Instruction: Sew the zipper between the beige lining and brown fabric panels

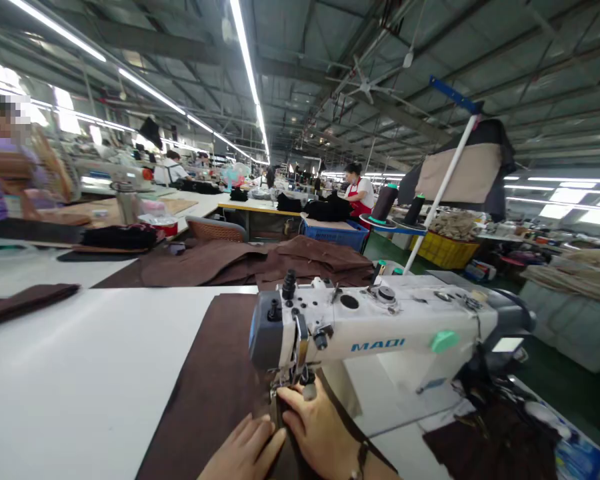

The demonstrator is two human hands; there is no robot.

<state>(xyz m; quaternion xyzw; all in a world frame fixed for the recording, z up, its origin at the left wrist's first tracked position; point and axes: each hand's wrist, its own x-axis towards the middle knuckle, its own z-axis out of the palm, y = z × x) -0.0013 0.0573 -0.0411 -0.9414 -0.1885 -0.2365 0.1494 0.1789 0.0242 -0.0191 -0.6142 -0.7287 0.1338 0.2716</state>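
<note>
A large dark brown fabric piece (pixel 205 373) runs under the needle of a white sewing machine (pixel 380 327) marked MAQI. My left hand (pixel 247 447) rests on the fabric just below the presser foot (pixel 275 387), its fingers lying on the cloth. Close beside it, my right hand (pixel 320 427) lies on a narrow folded strip of the cloth, fingers stretched out, with the index fingertip next to the presser foot. The wrist of that hand wears a bracelet. The needle's tip is hidden among the machine parts.
Brown cut pieces (pixel 260 260) are heaped behind the machine. Further brown cloth (pixel 500 433) lies at the right. A thread stand (pixel 443 190) rises behind with dark spools. A blue crate (pixel 333 233) stands beyond, and several people sit or stand at other workstations.
</note>
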